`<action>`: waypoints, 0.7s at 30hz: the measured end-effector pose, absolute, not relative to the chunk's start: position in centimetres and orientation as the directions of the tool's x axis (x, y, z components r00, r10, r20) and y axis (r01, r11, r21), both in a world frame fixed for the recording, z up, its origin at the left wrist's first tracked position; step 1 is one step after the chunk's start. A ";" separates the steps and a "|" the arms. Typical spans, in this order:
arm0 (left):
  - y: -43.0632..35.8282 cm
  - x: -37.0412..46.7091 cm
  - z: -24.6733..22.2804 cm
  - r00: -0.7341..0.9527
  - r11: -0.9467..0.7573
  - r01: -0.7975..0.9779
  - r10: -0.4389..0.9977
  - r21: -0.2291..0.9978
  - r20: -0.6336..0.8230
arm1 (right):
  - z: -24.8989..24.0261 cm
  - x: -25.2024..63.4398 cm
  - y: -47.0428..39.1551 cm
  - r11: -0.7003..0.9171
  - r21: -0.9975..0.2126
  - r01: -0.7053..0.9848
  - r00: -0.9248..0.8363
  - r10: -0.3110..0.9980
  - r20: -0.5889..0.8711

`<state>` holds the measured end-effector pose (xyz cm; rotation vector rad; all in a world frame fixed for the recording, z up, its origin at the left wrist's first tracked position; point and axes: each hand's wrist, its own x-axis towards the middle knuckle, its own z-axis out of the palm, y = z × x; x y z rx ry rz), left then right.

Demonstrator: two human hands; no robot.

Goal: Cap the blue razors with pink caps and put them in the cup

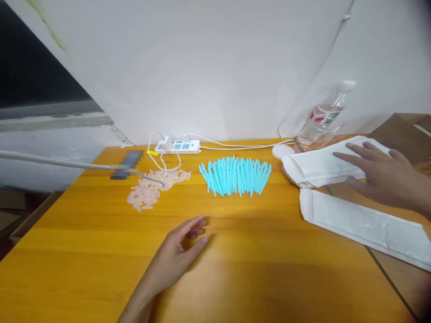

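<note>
My left hand (178, 253) hovers at or rests on the wooden table (84, 251), fingers loosely curved and apart from the thumb, with nothing between them. To the right, my right hand (384, 175) lies with spread fingers over a white padded mailer (313, 166). A second white padded mailer (357, 220) lies just in front of it. Beyond my left hand is a row of slim turquoise plastic sticks (235, 177), packed side by side. Left of them a loose pile of small pale pink pointed pieces (148, 190) is spread on the table.
A white power strip (183, 146) with plugged-in cables stands along the wall. A phone-like object (128, 161), partly blurred out, lies at left under a thick white cable (67, 161). At back right are a clear bottle (321, 117), a white round disc (283, 151) and a cardboard box (400, 130).
</note>
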<state>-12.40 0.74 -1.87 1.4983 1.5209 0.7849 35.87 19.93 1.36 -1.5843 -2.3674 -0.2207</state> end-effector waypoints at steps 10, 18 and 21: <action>10.5 -11.7 -3.1 -0.204 0.183 0.879 0.979 0.439 0.000 | -1.4 12.8 8.9 0.285 -0.731 0.620 -0.389 0.921 0.028; 13.8 -10.5 -3.7 -0.253 0.265 0.882 0.964 0.389 -0.082 | -3.4 7.6 11.5 0.099 -0.913 0.397 -0.412 0.908 -0.081; 13.9 -10.4 -3.7 -0.251 0.250 0.890 0.967 0.381 -0.050 | -3.8 7.1 12.3 -0.014 -0.940 0.340 -0.408 0.899 -0.161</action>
